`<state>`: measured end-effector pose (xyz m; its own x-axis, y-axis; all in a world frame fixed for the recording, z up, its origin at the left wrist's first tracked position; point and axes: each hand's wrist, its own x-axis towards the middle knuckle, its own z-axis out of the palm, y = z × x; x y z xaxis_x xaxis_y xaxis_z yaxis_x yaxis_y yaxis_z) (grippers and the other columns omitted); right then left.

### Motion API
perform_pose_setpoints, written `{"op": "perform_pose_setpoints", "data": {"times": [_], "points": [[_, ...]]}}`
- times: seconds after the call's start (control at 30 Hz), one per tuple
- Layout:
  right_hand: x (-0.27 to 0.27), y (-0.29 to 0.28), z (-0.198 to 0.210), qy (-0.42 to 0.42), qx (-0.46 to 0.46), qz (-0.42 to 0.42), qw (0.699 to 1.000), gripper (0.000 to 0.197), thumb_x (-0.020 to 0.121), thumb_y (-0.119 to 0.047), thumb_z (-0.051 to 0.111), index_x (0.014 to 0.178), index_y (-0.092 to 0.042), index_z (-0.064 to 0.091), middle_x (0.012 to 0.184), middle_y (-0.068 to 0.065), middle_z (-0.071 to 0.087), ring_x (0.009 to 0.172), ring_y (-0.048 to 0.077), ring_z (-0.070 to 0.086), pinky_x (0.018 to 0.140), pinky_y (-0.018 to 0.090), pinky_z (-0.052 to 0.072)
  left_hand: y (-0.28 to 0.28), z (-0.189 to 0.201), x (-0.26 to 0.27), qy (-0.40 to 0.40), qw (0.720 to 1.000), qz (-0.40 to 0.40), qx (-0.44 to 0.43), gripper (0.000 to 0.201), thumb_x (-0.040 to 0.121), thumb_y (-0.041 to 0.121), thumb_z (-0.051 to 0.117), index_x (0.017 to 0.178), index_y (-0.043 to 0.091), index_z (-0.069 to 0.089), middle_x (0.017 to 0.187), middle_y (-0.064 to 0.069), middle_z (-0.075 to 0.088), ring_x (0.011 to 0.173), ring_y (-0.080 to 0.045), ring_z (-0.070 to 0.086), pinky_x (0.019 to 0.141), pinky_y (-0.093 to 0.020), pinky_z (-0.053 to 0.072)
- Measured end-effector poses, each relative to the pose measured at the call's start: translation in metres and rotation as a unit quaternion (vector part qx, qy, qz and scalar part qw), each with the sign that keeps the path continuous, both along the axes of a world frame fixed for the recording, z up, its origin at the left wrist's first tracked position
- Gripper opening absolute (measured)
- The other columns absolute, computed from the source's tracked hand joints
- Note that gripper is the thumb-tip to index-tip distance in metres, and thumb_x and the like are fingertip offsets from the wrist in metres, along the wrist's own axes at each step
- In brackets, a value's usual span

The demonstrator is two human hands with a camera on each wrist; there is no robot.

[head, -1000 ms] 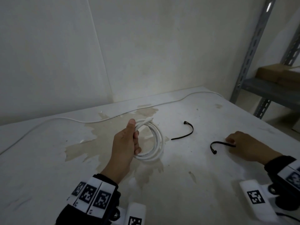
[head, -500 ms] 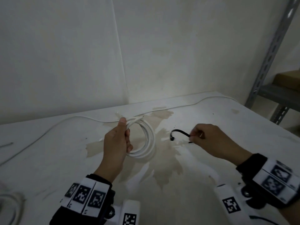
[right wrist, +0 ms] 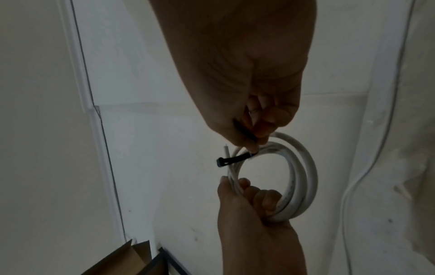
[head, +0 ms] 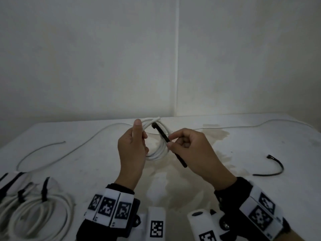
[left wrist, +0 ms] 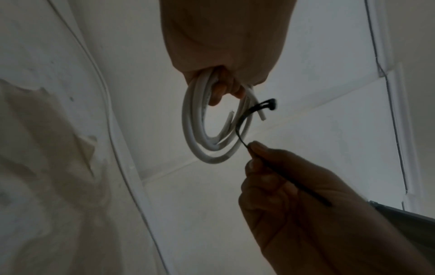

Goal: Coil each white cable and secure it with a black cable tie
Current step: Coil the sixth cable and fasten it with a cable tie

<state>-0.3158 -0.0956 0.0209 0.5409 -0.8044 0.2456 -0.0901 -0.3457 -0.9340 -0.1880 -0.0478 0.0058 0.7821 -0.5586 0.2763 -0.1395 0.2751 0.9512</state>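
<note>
My left hand (head: 137, 136) grips a coiled white cable (head: 160, 150) and holds it up above the table; the same coil (left wrist: 200, 134) hangs from its fingers in the left wrist view. My right hand (head: 175, 141) pinches a black cable tie (head: 162, 134) in its middle. The tie's head (head: 153, 126) pokes through the coil's ring near the top. In the right wrist view the tie (right wrist: 231, 160) crosses the coil (right wrist: 303, 174) just above my left hand (right wrist: 247, 197). The tie's tail (head: 181, 161) sticks out below my right fingers.
A second black tie (head: 274, 168) lies on the white table (head: 86, 164) at the right. A long loose white cable (head: 83, 145) runs along the back. Several tied white coils (head: 40, 214) lie at the front left. A wall stands close behind.
My right hand picked a black tie off the table and carried it left to the coil, pushing its head into the ring. My left hand raised the coil slightly.
</note>
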Motion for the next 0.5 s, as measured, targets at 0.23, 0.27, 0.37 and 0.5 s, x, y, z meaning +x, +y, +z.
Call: {"op": "perform_pose_setpoints", "data": {"times": [0.23,0.27,0.37,0.5], "points": [[0.019,-0.011,-0.008,0.004,0.021,0.004,1.0,0.023,0.074,0.001,0.066,0.064,-0.017,0.057,0.051,0.003,0.055,0.053,0.018,0.052,0.054,0.026,0.043,-0.007,-0.011,0.016,-0.037,0.998,0.041,-0.014,0.047,0.095,0.038,0.041,0.055,0.013,0.046,0.038,0.007,0.035,0.038,-0.005,0.031,0.04,-0.02,0.032],[0.019,-0.012,-0.01,0.011,0.022,0.001,1.0,0.023,0.074,0.001,0.066,0.063,-0.016,0.056,0.05,0.003,0.055,0.051,0.017,0.051,0.052,0.025,0.041,-0.007,-0.013,0.015,-0.036,0.999,0.038,-0.012,0.047,0.095,0.038,0.041,0.055,0.013,0.045,0.038,0.008,0.034,0.038,-0.005,0.031,0.04,-0.02,0.031],[0.02,-0.018,-0.016,0.023,0.032,-0.001,0.999,0.023,0.073,0.0,0.067,0.063,-0.017,0.054,0.05,0.004,0.054,0.048,0.016,0.048,0.048,0.022,0.039,-0.01,-0.02,0.009,-0.029,0.999,0.017,-0.009,0.048,0.09,0.044,0.042,0.055,0.012,0.045,0.038,0.008,0.032,0.038,-0.005,0.029,0.041,-0.022,0.029],[0.018,-0.022,-0.016,0.009,0.05,0.011,0.999,0.022,0.074,0.001,0.066,0.065,-0.015,0.053,0.046,-0.001,0.051,0.043,0.012,0.045,0.043,0.018,0.037,-0.011,-0.023,0.003,-0.009,1.0,-0.025,0.0,0.047,0.086,0.045,0.041,0.056,0.01,0.045,0.036,0.007,0.034,0.036,-0.004,0.03,0.04,-0.019,0.031]]}}
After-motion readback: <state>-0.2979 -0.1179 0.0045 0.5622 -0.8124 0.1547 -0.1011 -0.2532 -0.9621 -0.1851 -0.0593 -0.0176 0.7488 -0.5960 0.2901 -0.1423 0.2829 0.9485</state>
